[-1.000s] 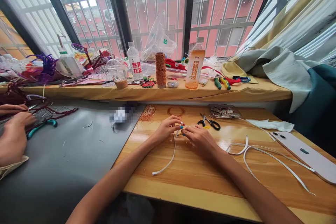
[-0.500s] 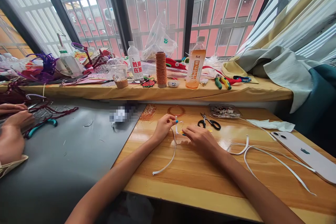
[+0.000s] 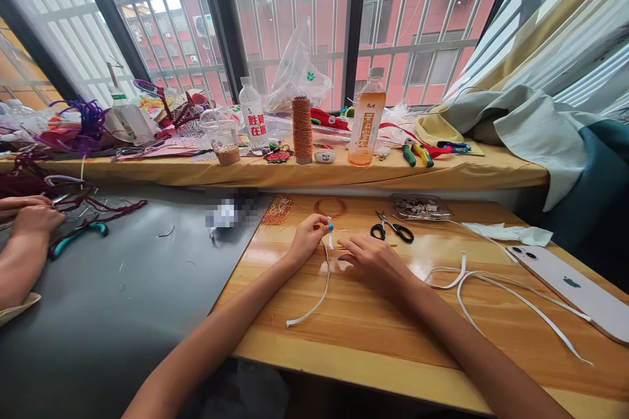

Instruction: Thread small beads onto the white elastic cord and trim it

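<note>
My left hand (image 3: 308, 237) pinches the upper end of a white elastic strip (image 3: 322, 288), which hangs from my fingers and curves down across the wooden table (image 3: 373, 334). My right hand (image 3: 374, 260) rests low on the table just right of it, fingers curled down against the wood near a thin yellow piece; what it holds is hidden. Black-handled scissors (image 3: 392, 229) lie just beyond my right hand. A coil of copper wire (image 3: 329, 207) and a bundle of cut copper wires (image 3: 276, 211) lie behind my left hand.
More white strips (image 3: 491, 288) and a white phone (image 3: 570, 291) lie at right, with a clear tray of small pieces (image 3: 420, 207) behind. Another person's hands (image 3: 27, 222) work at the grey table on the left beside teal pliers (image 3: 78, 236). Bottles, a copper spool (image 3: 301, 129) and tools line the sill.
My hands have drawn apart: the left lifted back with the strip's end, the right sank onto the table. The other person's hand at left moved up toward the wires.
</note>
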{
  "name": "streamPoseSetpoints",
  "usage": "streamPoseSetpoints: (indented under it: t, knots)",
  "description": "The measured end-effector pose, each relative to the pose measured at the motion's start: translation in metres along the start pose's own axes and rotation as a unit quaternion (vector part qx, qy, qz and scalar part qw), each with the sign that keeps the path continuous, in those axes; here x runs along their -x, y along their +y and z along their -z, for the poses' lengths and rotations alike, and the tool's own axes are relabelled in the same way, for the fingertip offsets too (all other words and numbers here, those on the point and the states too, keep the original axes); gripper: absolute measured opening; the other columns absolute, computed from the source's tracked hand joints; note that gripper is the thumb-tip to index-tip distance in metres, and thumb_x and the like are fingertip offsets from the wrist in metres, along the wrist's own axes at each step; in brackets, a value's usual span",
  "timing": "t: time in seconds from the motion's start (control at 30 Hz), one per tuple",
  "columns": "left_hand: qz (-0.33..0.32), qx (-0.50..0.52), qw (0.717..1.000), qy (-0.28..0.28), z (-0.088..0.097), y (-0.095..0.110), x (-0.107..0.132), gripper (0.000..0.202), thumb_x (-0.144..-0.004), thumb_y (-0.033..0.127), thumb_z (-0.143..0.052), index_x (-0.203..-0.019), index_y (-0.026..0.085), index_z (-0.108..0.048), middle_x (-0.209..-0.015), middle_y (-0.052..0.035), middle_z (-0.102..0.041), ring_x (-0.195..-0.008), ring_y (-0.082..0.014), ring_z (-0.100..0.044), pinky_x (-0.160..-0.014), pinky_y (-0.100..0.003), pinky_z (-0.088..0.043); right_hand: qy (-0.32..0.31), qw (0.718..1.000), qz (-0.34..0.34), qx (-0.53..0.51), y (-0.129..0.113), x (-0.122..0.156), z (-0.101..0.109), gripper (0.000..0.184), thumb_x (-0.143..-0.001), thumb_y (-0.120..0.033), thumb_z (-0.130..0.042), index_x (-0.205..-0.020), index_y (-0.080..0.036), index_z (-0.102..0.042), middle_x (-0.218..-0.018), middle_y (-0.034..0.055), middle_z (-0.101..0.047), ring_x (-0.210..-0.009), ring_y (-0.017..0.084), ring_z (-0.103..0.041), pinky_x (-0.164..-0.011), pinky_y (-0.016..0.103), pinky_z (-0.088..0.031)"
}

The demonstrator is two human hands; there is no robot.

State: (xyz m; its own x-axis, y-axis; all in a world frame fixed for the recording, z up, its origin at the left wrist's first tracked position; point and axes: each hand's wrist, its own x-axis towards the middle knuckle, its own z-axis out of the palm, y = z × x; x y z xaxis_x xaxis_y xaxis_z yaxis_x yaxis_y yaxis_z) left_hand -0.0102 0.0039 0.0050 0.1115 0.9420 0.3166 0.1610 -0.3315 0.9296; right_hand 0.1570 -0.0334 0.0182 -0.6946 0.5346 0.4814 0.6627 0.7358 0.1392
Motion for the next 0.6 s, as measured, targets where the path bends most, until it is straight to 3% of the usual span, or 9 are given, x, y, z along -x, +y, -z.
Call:
streamPoseSetpoints:
  t: [0.17,0.27,0.43,0.6]
  knots:
    - [-0.001,0.013,1.000,-0.006,0.000,-0.001,0.000,0.010,-0.065,0.023,-0.056,-0.068,0.014,-0.053,-0.068,0.0013,-0.052,-0.059,-0.0079,-0.043,-0.057,-0.019,-0.032,0.026,0.999,0.039,0.026,0.003,0.002,-0.004,0.019,-0.082,-0.012,-0.034,-0.077,-0.015,-0.052,-0.068,0.0037,-0.054,-0.062,0.013,-0.047,-0.057,0.023,-0.032]
    - [0.005,0.021,1.000,-0.013,0.000,0.000,0.001,0.012,-0.064,0.024,-0.056,-0.068,0.013,-0.052,-0.065,0.0022,-0.050,-0.053,-0.0064,-0.039,-0.052,-0.019,-0.030,0.041,0.998,0.043,0.015,0.003,0.003,-0.006,0.019,-0.081,-0.009,-0.034,-0.084,-0.015,-0.053,-0.074,0.0047,-0.056,-0.066,0.014,-0.048,-0.061,0.023,-0.033]
    - [0.014,0.034,0.999,-0.012,-0.001,0.003,0.002,0.012,-0.063,0.024,-0.056,-0.067,0.014,-0.052,-0.063,0.0031,-0.048,-0.050,-0.0056,-0.037,-0.047,-0.018,-0.028,0.014,1.000,-0.016,-0.001,0.001,0.005,-0.010,0.013,-0.076,-0.012,-0.044,-0.083,-0.016,-0.054,-0.078,0.0039,-0.057,-0.066,0.014,-0.049,-0.060,0.023,-0.034]
    - [0.017,0.043,0.999,-0.022,-0.003,0.002,0.002,0.012,-0.063,0.024,-0.056,-0.067,0.014,-0.052,-0.065,0.0027,-0.049,-0.052,-0.0059,-0.039,-0.048,-0.018,-0.029,0.008,0.998,-0.043,-0.033,0.001,0.005,-0.016,0.013,-0.081,-0.015,-0.039,-0.084,-0.016,-0.052,-0.078,0.0038,-0.060,-0.068,0.013,-0.054,-0.056,0.021,-0.033]
